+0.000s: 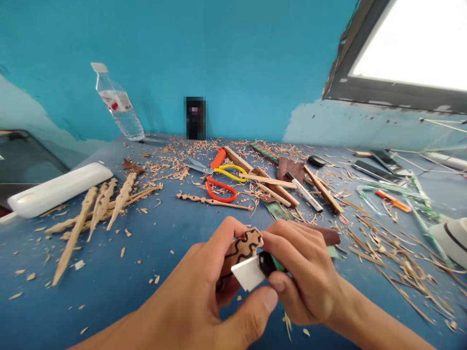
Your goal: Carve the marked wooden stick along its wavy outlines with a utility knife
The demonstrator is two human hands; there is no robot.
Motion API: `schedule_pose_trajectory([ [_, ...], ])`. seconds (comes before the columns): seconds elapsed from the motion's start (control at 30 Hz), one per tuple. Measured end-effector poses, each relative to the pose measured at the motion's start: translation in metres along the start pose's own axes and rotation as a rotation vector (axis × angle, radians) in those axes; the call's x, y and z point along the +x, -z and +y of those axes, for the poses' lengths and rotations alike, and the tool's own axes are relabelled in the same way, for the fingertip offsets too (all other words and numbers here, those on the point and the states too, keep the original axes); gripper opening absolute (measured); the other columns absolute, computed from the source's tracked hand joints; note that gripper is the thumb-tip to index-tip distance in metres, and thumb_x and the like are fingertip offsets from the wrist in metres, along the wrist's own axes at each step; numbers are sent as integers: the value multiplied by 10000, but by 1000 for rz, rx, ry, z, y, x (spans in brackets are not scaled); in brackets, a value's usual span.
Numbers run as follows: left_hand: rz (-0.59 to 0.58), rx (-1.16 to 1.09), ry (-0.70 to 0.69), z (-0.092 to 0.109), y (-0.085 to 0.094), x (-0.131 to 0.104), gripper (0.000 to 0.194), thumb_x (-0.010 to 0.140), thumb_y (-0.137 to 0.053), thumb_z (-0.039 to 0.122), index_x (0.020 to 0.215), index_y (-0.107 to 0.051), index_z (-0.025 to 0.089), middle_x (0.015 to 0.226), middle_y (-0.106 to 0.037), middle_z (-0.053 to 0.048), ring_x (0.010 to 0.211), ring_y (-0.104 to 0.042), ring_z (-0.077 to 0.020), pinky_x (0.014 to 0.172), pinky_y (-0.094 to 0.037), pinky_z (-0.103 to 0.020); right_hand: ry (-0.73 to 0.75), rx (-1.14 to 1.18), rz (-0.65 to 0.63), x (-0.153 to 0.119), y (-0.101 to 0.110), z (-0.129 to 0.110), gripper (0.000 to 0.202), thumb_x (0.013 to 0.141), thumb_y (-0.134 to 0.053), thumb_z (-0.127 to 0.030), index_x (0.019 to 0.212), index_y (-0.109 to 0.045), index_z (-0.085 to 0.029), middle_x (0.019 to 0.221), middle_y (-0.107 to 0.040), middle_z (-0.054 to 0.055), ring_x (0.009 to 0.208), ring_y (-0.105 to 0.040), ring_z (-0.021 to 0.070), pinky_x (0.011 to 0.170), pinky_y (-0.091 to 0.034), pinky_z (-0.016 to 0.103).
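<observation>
My left hand (199,291) is closed around a small wooden piece (245,244) marked with wavy black lines; part of it is hidden by my fingers. In my right hand (308,270) is a craft knife (268,264) with a black and green handle, its broad short blade (248,273) pointing left. The blade lies close against the near edge of the wooden piece; whether it touches cannot be made out. My left thumb extends just below the blade, near my right thumb. Both hands are above the blue table (146,301).
Carved wooden sticks (78,228) lie at left beside a white oblong object (62,189). Behind my hands are scissors (221,189), wooden strips (277,187) and a white marker (304,193). A water bottle (124,114) stands at back left. Shavings (397,267) and an orange-handled tool (393,200) lie at right.
</observation>
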State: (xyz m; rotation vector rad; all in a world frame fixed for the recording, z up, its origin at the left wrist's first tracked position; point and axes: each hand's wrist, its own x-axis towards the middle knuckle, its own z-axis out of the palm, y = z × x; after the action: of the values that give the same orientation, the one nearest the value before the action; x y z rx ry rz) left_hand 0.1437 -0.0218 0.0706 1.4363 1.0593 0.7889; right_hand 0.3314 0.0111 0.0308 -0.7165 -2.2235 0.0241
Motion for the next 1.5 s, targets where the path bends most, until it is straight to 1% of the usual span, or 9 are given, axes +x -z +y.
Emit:
schedule_pose_trajectory([
  [0.2, 14, 87, -17, -1, 2, -2, 275, 821, -718, 380, 852, -471, 263, 663, -500, 76, 544, -435, -103, 464, -347, -201, -36, 65, -6, -4, -2, -7, 372, 1100, -258, -410, 1083, -542, -169, 804, -582, 39, 659, -524, 165, 577, -392, 317],
  [0.33, 0, 72, -76, -3, 4, -2, 265, 857, -682, 397, 843, -454, 262, 650, -447, 79, 540, -396, -103, 460, -300, -215, -48, 76, -4, -5, -2, -10, 367, 1098, -259, -402, 1093, -543, -170, 804, -599, 40, 668, -558, 169, 580, -404, 318],
  [0.53, -31, 100, -134, -8, 8, -1, 293, 852, -724, 325, 814, -442, 258, 602, -402, 99, 500, -334, -93, 448, -239, -238, -45, 107, -17, -2, -3, -11, 368, 1090, -250, -390, 1063, -543, -169, 739, -547, 14, 602, -485, 152, 552, -370, 306],
  [0.63, -27, 152, -149, -9, 10, -1, 304, 865, -711, 336, 791, -427, 256, 588, -399, 104, 488, -330, -92, 446, -227, -243, -45, 119, -43, -1, -2, -12, 376, 1088, -241, -387, 1024, -541, -171, 733, -531, 14, 603, -477, 155, 552, -358, 308],
  [0.87, 78, 299, -140, -9, 4, -8, 233, 920, -606, 418, 808, -467, 268, 558, -470, 89, 463, -393, -116, 455, -270, -252, -52, 116, -101, -3, -6, -10, 418, 1086, -225, -397, 888, -531, -194, 717, -470, 2, 576, -414, 150, 533, -318, 305],
  [1.07, 114, 295, -134, -15, -2, -15, 230, 947, -503, 507, 884, -490, 286, 565, -532, 70, 442, -469, -139, 443, -319, -270, -55, 58, -92, -5, -11, -9, 479, 1090, -189, -436, 905, -553, -185, 731, -470, 7, 578, -413, 149, 531, -328, 294],
  [1.23, 162, 390, -124, -12, 0, -14, 237, 968, -529, 486, 875, -535, 268, 641, -611, 66, 572, -532, -134, 553, -397, -252, -72, -78, -37, -6, -13, -14, 414, 1096, -211, -395, 985, -547, -180, 784, -523, 34, 613, -456, 159, 551, -383, 287],
  [1.37, 87, 293, -40, -13, 3, -9, 250, 980, -517, 486, 877, -497, 259, 659, -509, 71, 579, -461, -120, 564, -386, -248, -108, -64, -65, -3, -9, -15, 353, 1096, -239, -369, 1060, -533, -177, 810, -563, 43, 637, -509, 172, 569, -421, 304],
  [1.5, 9, 36, 11, -18, 11, -6, 343, 896, -648, 533, 953, -435, 271, 812, -462, 43, 692, -481, -126, 572, -445, -209, -110, 174, -102, -1, -2, -14, 346, 1107, -207, -393, 1086, -501, -213, 804, -602, 13, 651, -563, 151, 578, -437, 287],
])
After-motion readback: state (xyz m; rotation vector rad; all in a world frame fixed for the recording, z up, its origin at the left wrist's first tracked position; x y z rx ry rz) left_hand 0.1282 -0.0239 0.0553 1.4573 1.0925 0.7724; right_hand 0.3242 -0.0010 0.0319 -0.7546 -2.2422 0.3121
